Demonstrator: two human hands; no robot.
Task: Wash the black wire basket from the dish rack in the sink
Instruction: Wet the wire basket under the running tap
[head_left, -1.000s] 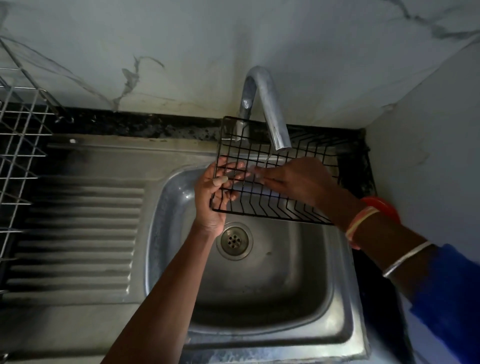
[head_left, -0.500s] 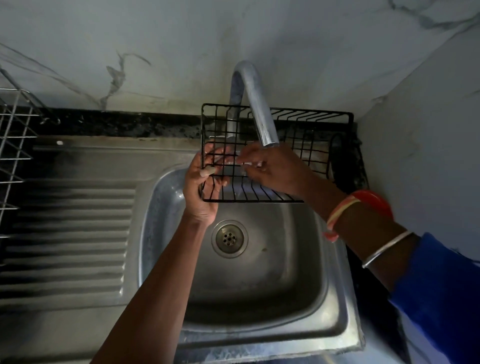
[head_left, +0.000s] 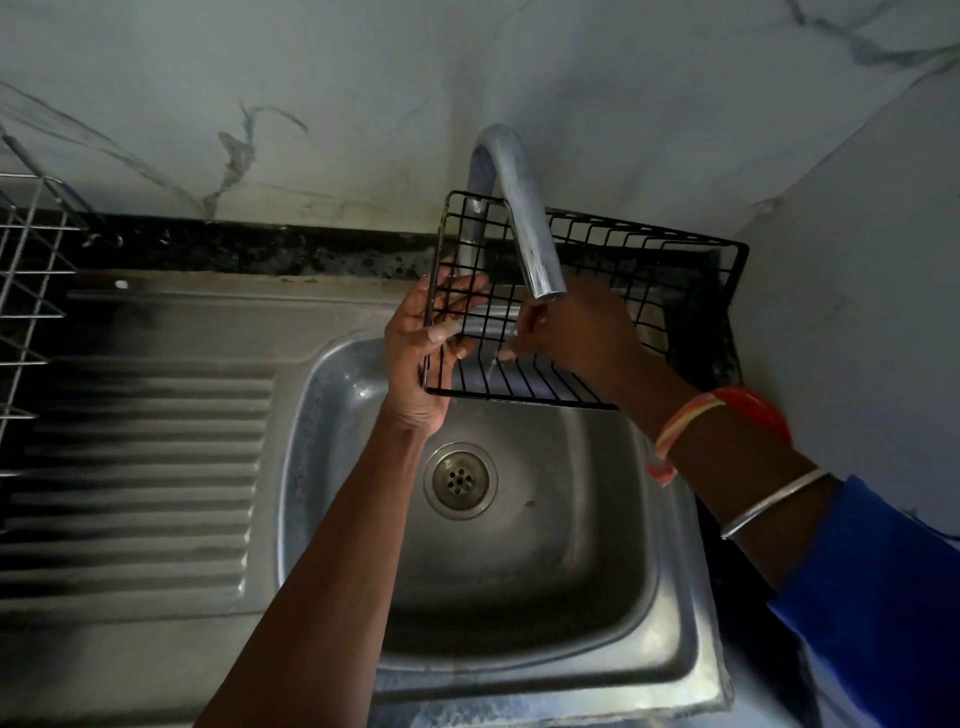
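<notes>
Holding at the rinse: black wire basket (head_left: 675, 270) is up over the sink (head_left: 670, 597), tilted, with the faucet (head_left: 524, 228) spout dipping inside its frame.

- Left hand (head_left: 415, 358): fingers curled through the mesh at the basket's left end, gripping it.
- Right hand (head_left: 576, 332): inside the basket, fingers bent onto the floor wires by the thin water stream (head_left: 491, 366). Pinching or only rubbing, cannot tell.

Risks, as judged:
- Wet wire in a one-end grip; a slip would drop the basket into the basin.
- Spout sits within the frame, so lifting or turning the basket could snag it on the rim.
- Narrow stream wets one patch only; the far right end near the wall may go unrinsed.
- Bangles (head_left: 748, 410) could catch the rim wire.

Containers:
- Basket: only the right hand's fingers and the spout tip.
- Sink: drain (head_left: 460, 480) and a wet sheen.
- Dish rack (head_left: 31, 291): a corner shows on the counter at left; contents not visible.
</notes>
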